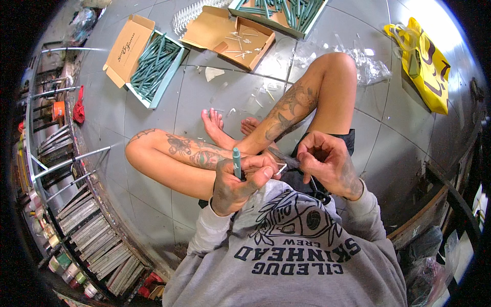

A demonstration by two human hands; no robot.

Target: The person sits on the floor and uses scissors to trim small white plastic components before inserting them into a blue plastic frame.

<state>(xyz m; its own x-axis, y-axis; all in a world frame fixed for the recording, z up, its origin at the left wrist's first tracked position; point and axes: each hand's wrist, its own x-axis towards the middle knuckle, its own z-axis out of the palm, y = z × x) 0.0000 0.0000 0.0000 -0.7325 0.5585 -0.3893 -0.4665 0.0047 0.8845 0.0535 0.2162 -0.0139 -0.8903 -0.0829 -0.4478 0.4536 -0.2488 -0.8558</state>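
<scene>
My left hand (230,187) is closed around a teal pen-shaped stick (237,162), whose capped end points up between thumb and fingers. Its fingertips also pinch a small white piece (281,169) that sticks out toward my right hand. Opposite it, my right hand (326,162) is closed on a dark grey, flat, pointed blade-like tool (283,157). The tool's tip reaches close above the white piece; I cannot tell whether they touch. Both hands are over my lap, in front of my crossed legs.
Beyond my feet stand a box of teal sticks (144,100), a cardboard box with small white pieces (207,26) and another box of teal sticks (307,35). Clear plastic scraps (373,66) and a yellow bag (422,71) lie to the right. A loaded metal rack (61,166) lines the left.
</scene>
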